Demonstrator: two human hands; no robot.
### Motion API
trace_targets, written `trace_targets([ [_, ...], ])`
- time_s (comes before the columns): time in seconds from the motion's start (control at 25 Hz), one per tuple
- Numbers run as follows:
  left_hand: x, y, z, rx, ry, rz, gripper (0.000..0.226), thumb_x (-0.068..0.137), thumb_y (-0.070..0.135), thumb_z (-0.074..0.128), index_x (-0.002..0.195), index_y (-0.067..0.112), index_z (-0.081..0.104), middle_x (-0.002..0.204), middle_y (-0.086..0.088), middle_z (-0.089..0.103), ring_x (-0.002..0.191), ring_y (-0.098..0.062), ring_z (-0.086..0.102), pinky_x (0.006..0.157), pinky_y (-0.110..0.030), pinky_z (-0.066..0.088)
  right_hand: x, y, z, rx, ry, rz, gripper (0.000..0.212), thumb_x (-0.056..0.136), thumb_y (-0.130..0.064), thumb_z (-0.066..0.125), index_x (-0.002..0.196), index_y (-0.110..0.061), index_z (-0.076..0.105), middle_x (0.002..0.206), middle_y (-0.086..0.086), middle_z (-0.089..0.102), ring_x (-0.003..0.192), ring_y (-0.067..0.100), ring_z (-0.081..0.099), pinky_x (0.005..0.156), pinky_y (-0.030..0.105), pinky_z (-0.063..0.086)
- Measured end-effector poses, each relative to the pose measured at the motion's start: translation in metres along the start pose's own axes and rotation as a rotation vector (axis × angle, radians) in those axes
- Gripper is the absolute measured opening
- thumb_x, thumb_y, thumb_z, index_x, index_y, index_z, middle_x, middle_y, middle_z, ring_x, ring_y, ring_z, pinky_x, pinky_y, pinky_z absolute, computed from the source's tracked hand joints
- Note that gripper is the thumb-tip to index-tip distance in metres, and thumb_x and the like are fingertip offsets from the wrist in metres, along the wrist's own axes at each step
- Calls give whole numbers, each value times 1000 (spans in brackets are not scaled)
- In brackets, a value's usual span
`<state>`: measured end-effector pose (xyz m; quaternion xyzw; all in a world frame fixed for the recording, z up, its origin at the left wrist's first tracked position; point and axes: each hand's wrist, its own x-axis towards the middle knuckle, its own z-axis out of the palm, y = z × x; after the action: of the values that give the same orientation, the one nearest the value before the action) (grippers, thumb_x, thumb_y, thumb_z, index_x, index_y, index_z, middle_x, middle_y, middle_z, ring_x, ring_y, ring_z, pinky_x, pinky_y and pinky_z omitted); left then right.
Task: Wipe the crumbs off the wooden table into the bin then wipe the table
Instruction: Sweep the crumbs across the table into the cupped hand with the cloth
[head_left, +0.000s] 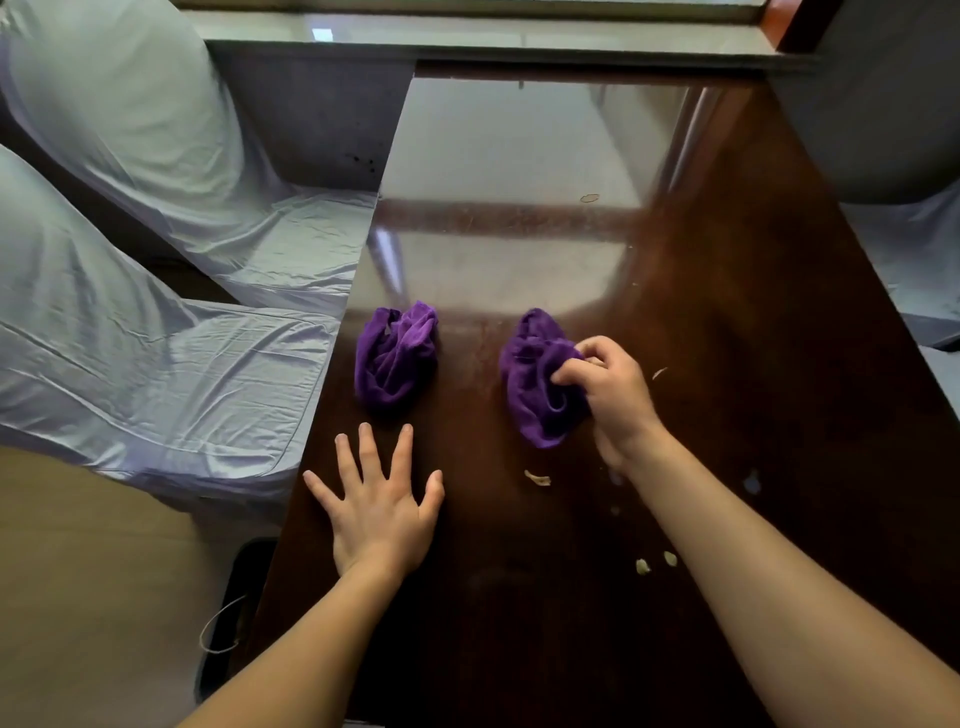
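Crumbs (537, 477) near right hand (605, 387) gripping purple cloth (535, 384), second cloth (396, 356) beside

Two bare forearms enter from the lower edge of the frame, one at lower left, one at lower right. No sleeve shows on either arm up to the frame edge. The left hand (379, 512) is bare: no glove, ring or watch visible, and the nails appear short and unpainted. The right hand (610, 395) is likewise ungloved, its wrist bare. Its nails cannot be judged. No other clothing is in view.
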<state>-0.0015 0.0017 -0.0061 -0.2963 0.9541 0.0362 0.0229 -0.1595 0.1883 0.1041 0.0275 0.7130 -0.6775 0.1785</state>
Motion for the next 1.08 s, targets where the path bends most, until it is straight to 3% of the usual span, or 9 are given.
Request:
trace_targets([
  [0.12, 0, -1, 0, 4, -17, 5, 73, 84, 70, 16, 150, 41, 12, 162, -11, 12, 148, -34, -4, 110, -72, 0, -43, -7, -64, 37, 86, -95, 19, 62, -7, 67, 70, -21, 55, 72, 6, 56, 65, 17, 55, 54, 25, 44],
  [0.28, -2, 0, -4, -46, -30, 16, 67, 88, 65, 28, 150, 41, 15, 161, -13, 13, 148, -33, -3, 110, -72, 1, -94, -6, -164, -97, 279, -170, 21, 58, -12, 70, 69, -22, 56, 75, -1, 59, 72, 18, 56, 64, 33, 46],
  [0.44, -11, 5, -9, -83, 36, 145, 56, 93, 47, 40, 147, 39, 29, 156, -16, 28, 147, -33, 11, 109, -73, 9, -111, 14, -226, -639, 455, -167, 28, 61, -8, 77, 69, -20, 54, 86, 2, 61, 80, 24, 59, 71, 37, 45],
  [0.52, -11, 9, -13, -88, 64, 195, 54, 92, 44, 43, 145, 37, 35, 153, -18, 34, 146, -34, 17, 108, -73, 12, -105, 33, -233, -887, 388, -140, 27, 62, -2, 78, 70, -16, 56, 94, 10, 61, 91, 35, 59, 81, 42, 45],
  [0.64, -9, 27, -15, -139, 18, 143, 56, 92, 48, 47, 145, 41, 32, 155, -13, 30, 147, -30, 11, 110, -71, 10, -101, 60, -234, -1130, 257, 20, 40, 68, -24, 76, 106, -22, 61, 125, 11, 53, 113, 38, 50, 95, 44, 42],
  [0.72, -10, 38, -11, -192, -7, 77, 55, 92, 50, 43, 145, 44, 29, 158, -11, 23, 148, -28, 4, 111, -69, 4, -99, 73, -234, -1153, 240, 75, 70, 74, -48, 72, 137, -40, 42, 149, 7, 36, 131, 39, 37, 104, 48, 39],
  [0.84, -15, 41, 1, -169, 11, 76, 55, 92, 53, 37, 145, 46, 24, 160, -10, 15, 149, -27, -4, 112, -68, -2, -87, 87, -235, -1322, 179, 75, 82, 79, -72, 55, 147, -52, 15, 164, 2, 9, 147, 36, 14, 113, 50, 28],
  [0.92, -15, 39, 4, -144, 34, 80, 55, 92, 55, 35, 145, 46, 22, 160, -10, 16, 149, -27, -3, 113, -67, -2, -79, 95, -237, -1361, 179, 76, 75, 86, -66, 52, 150, -47, 18, 165, 3, 9, 148, 36, 13, 115, 50, 26],
  [1.08, -14, 39, 6, -111, 40, 69, 56, 92, 54, 33, 145, 46, 21, 160, -10, 17, 148, -28, -2, 113, -67, -1, -85, 110, -213, -1158, 454, -155, 47, 90, -27, 66, 135, -17, 57, 147, 12, 50, 124, 41, 43, 102, 53, 41],
])
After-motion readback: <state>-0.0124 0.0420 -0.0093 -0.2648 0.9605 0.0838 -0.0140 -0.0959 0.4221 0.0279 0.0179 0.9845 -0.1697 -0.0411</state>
